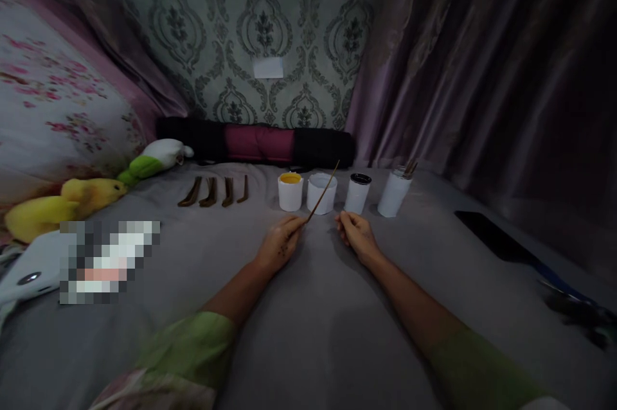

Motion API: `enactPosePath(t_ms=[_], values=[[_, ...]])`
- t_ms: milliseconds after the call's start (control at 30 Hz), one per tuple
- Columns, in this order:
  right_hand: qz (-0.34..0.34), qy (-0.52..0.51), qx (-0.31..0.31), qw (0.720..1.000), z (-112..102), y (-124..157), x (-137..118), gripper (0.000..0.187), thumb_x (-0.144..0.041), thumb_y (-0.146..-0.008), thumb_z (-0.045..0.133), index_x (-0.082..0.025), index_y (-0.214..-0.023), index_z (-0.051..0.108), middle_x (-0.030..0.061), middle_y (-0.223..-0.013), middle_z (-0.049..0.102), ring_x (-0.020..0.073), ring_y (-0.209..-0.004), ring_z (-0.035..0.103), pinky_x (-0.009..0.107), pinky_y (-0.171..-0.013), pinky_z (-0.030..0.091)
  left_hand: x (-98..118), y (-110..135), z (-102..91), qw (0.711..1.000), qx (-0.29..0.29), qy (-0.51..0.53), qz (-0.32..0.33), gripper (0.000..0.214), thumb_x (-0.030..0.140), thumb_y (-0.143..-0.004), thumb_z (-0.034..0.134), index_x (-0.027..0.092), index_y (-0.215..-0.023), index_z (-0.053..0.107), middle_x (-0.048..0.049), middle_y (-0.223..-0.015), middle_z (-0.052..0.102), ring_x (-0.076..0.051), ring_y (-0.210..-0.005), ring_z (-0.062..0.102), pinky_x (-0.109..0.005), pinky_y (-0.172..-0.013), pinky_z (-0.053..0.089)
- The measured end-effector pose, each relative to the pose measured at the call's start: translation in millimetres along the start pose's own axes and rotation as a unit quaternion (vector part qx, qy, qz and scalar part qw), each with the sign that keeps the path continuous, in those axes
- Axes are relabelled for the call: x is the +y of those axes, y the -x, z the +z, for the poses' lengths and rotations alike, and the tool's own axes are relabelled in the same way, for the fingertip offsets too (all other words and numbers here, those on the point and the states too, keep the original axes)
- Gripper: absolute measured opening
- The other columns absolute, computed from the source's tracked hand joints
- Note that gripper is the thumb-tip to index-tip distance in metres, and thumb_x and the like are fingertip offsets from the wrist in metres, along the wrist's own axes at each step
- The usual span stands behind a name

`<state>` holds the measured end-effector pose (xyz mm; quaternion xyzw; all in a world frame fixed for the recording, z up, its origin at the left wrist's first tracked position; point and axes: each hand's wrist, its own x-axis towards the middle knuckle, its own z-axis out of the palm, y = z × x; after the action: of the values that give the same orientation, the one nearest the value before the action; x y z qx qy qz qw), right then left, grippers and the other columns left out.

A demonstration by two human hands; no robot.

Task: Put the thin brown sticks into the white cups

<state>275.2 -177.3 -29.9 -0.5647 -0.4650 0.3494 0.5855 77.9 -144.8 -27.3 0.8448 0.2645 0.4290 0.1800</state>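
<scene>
My left hand rests on the grey bedsheet and pinches a thin brown stick that slants up to the right, its tip over the white cup. My right hand lies a little to the right with its fingers curled shut; nothing shows in them. Just beyond the hands stands a row of white cups: one with yellow paint, the white one, one with a black top, and one holding brushes.
Several brown curved pieces lie in a row left of the cups. Yellow and green plush toys sit at the left. A black and pink bolster lies against the wall. A dark flat object lies at the right.
</scene>
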Motion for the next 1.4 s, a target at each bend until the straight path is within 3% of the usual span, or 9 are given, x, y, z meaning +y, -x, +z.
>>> enactPosePath(t_ms=[400, 800, 1400], values=[[0.001, -0.049, -0.059, 0.997, 7, 5, -6, 0.029, -0.041, -0.072, 0.052, -0.016, -0.083, 0.058, -0.0026, -0.062, 0.051, 0.0043, -0.039, 0.038, 0.017, -0.031, 0.026, 2, 3, -2.0, 0.992, -0.081, -0.095, 0.032, 0.034, 0.013, -0.083, 0.036, 0.015, -0.11, 0.056, -0.0097, -0.101, 0.057, -0.016, -0.093, 0.052, -0.028, -0.081, 0.043], [0.041, -0.095, -0.115, 0.988, 9, 7, -7, 0.023, -0.025, -0.066, 0.053, -0.017, -0.087, 0.058, -0.0027, -0.067, 0.054, 0.0044, -0.043, 0.042, 0.017, -0.033, 0.029, -2, 5, 1.9, 0.976, -0.134, -0.171, 0.025, 0.034, 0.011, -0.081, 0.036, 0.017, -0.108, 0.057, -0.0088, -0.096, 0.055, -0.017, -0.089, 0.052, -0.029, -0.078, 0.043], [0.055, -0.09, -0.091, 0.99, 12, 4, -1, 0.035, -0.047, -0.069, 0.057, -0.015, -0.082, 0.058, -0.0022, -0.064, 0.054, 0.0031, -0.04, 0.04, 0.016, -0.032, 0.028, -2, 5, 3.0, 0.983, -0.133, -0.123, 0.009, 0.032, 0.013, -0.082, 0.035, 0.017, -0.103, 0.059, -0.008, -0.091, 0.056, -0.016, -0.086, 0.052, -0.028, -0.077, 0.043]])
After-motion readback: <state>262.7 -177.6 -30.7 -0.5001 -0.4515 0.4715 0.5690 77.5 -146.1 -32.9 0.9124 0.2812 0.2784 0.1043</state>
